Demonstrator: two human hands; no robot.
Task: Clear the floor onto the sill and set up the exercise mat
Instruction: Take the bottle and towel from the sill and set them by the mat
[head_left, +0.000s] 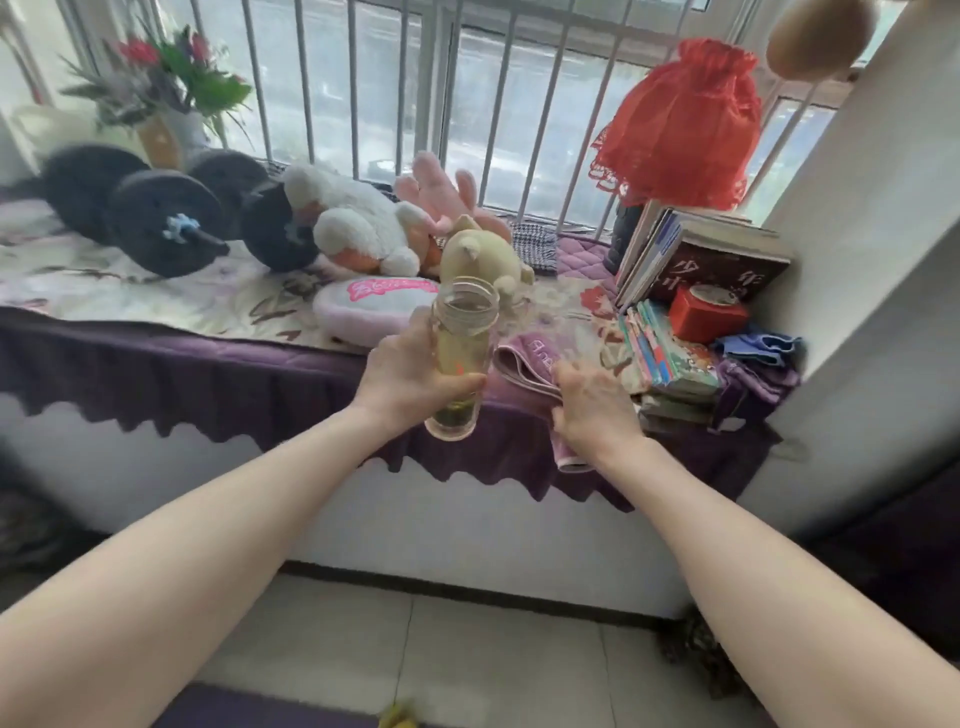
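Left hand: the left hand (402, 374) is wrapped round the lower half of a clear glass bottle (460, 358), thumb across the front, fingers behind; closed firmly on it.
Bottle: upright with a slight tilt, mouth open with no lid; pale liquid and what look like leaves at the bottom. Held level, probably so nothing spills while a spot is found.
Right hand: the right hand (592, 402) lies palm down on a folded mauve towel (530, 364) at the sill edge, fingers bent over the fold; whether it grips or only presses I cannot tell.
Towel: hangs partly over the front edge at 5 o'clock from the bottle, likely being smoothed or pushed further on.
Sill: the sill (130, 291), under a flowered cover with a purple fringe, carries dumbbells (156, 218) at 10 o'clock, plush toys (358, 223) at 12, books (696, 260) and a red box (706, 314) at 3.
Free space: bare cover just left of the towel seems the natural place for the bottle.
Arms: both forearms reach forward and upward from the lower corners, nearly straight, converging at the sill edge.
Mat: a dark purple strip (249, 714) at 6 o'clock on the floor may be the mat; too little shows.
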